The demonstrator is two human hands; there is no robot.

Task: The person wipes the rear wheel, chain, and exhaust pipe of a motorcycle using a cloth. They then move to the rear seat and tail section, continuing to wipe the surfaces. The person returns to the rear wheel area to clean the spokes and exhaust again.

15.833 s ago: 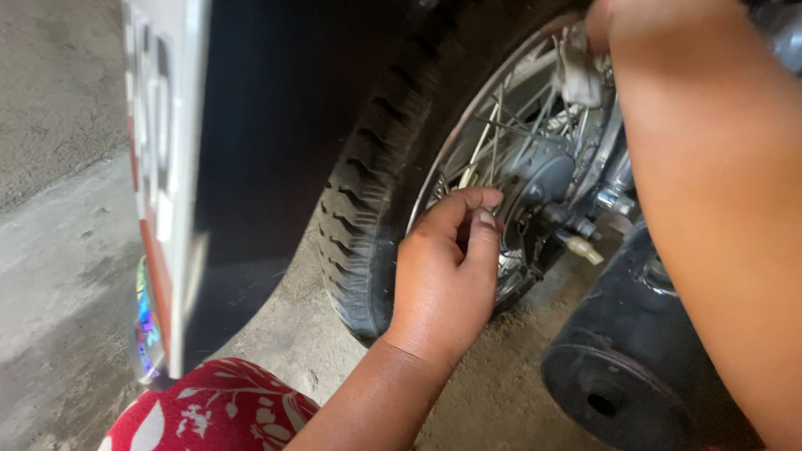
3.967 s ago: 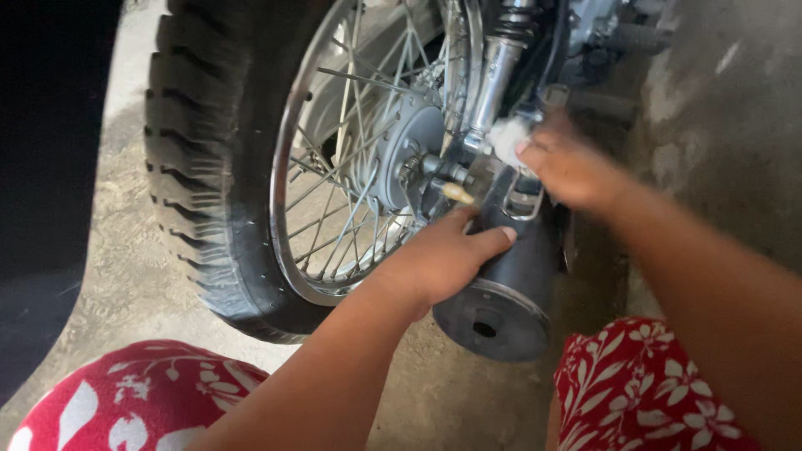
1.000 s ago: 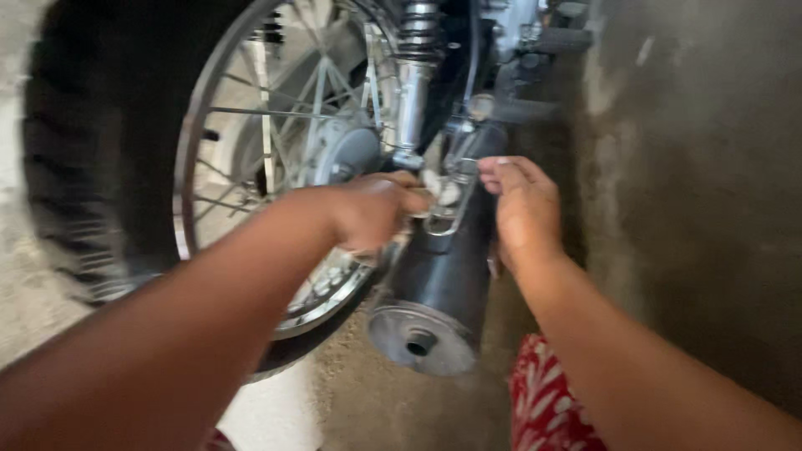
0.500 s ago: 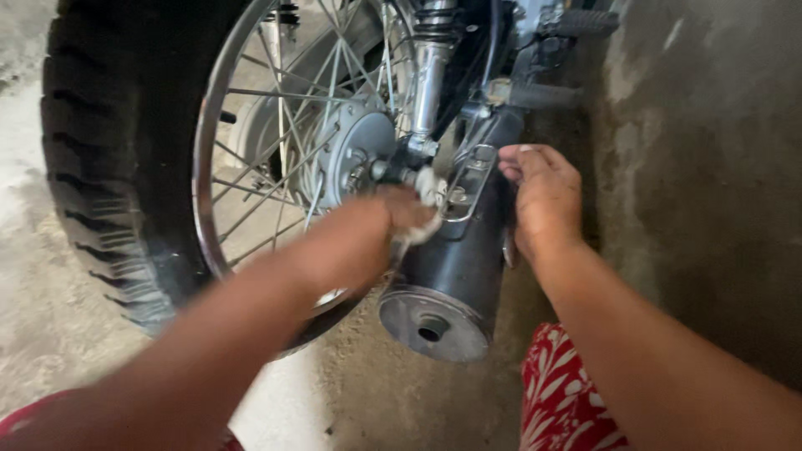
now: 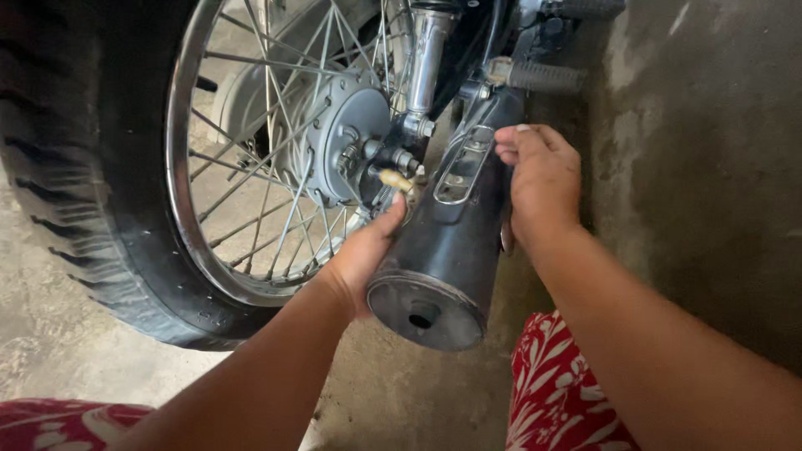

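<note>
A motorcycle's rear wheel stands before me, with a black tyre, chrome rim, spokes and a grey hub. Beside it runs a black exhaust muffler with a chrome guard plate. My left hand presses against the muffler's left side, under a small yellowish tip by the axle; its fingers are hidden behind the muffler. My right hand wraps over the muffler's right side, fingers curled beside the guard plate. No cloth shows.
A chrome shock absorber rises above the axle, with a ribbed footpeg to its right. A rough grey wall stands close on the right. The concrete floor lies below; my red flowered clothing shows at the bottom.
My left hand has dropped from the axle area, where it held a white cloth, to the muffler's left side; the cloth is out of sight. My right hand stays on the muffler.
</note>
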